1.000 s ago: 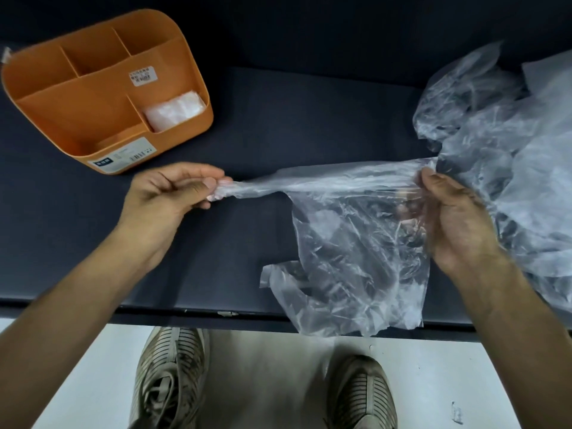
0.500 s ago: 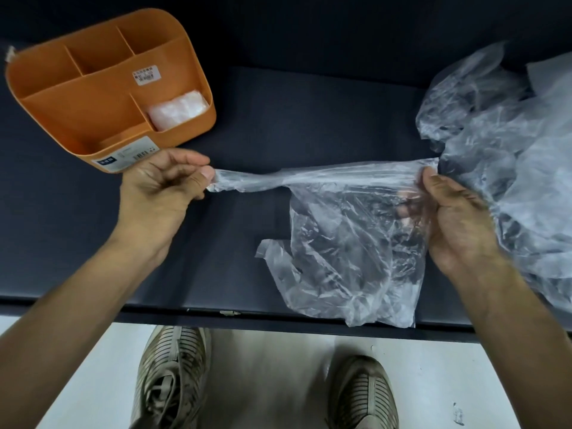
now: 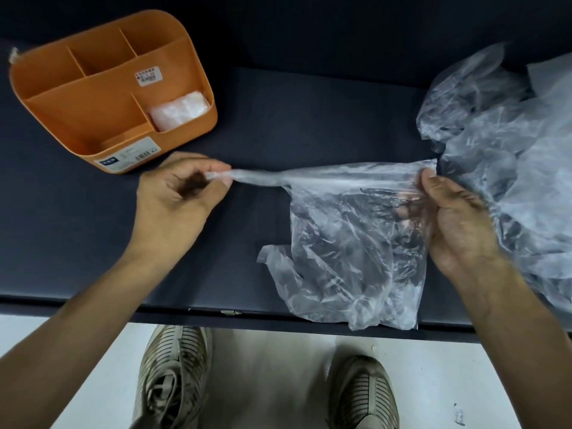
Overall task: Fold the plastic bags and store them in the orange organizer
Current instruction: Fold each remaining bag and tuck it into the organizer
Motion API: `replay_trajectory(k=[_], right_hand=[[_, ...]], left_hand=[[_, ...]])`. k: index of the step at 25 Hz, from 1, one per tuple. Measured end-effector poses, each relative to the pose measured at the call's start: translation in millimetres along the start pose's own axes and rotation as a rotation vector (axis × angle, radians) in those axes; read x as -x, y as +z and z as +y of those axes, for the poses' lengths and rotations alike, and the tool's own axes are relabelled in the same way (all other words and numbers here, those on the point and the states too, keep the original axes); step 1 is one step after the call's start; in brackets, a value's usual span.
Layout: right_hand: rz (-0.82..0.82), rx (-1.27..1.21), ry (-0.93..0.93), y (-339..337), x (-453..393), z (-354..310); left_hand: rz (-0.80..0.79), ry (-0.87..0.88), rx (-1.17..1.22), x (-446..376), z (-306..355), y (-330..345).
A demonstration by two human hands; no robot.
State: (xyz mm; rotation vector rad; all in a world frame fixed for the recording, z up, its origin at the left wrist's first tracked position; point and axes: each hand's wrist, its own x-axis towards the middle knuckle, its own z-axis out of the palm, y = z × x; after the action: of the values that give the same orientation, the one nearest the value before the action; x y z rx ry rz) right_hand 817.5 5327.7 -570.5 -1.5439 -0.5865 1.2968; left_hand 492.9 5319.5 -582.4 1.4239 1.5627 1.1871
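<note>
Thin, crinkled, glossy clear plastic bag (image 3: 349,243); smooth matt orange plastic organizer (image 3: 102,119); dark matt table (image 3: 294,119)

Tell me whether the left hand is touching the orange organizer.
Apart. The head view shows a strip of dark table between the left hand and the orange organizer; the hand pinches the plastic bag.
</note>
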Motion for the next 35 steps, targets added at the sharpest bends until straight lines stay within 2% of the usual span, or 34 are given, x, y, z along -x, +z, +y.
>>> replay_trajectory(k=[8,10,14,17,20,23,25,27,30,32,35], right_hand=[[0.023,-0.043,-0.014,5.3,8.0,-1.5],[0.034,-0.038,-0.026,5.6,7.2,-0.2],[0.053,-0.028,-0.023,-0.5,-1.1,3.7],[0.062,-0.026,-0.006,-7.9,-7.2,5.4],[0.042,-0.012,-0.024,-6.2,-5.1,5.3],[0.010,-0.020,-0.036,-2.0,-0.1,3.9],[0.018,-0.018,-0.020,-1.7,1.1,3.4],[0.029,-0.007,-0.004,-1.5,1.8,3.7],[0.042,-0.026,-0.011,-0.8,1.7,3.9],[0.042,-0.028,-0.020,-1.1,0.9,3.9],[0.050,-0.042,-0.014,-4.2,-4.1,5.2]], left_hand=[[-0.100,-0.477,0.815,2.2,22.7,9.6],[-0.173,-0.517,0.940,3.1,26.0,10.0],[-0.316,-0.498,0.935,4.6,20.4,7.0],[-0.364,-0.490,0.723,6.3,11.6,2.5],[-0.195,-0.493,0.498,10.2,10.4,8.5],[-0.021,-0.475,0.456,12.0,8.2,13.9],[0.024,-0.425,0.442,11.6,8.4,15.0],[0.044,-0.407,0.487,10.0,12.1,16.1],[0.058,-0.544,0.716,5.3,18.7,16.8],[-0.030,-0.640,0.877,4.7,22.3,15.5],[-0.231,-0.685,0.936,8.6,24.4,11.6]])
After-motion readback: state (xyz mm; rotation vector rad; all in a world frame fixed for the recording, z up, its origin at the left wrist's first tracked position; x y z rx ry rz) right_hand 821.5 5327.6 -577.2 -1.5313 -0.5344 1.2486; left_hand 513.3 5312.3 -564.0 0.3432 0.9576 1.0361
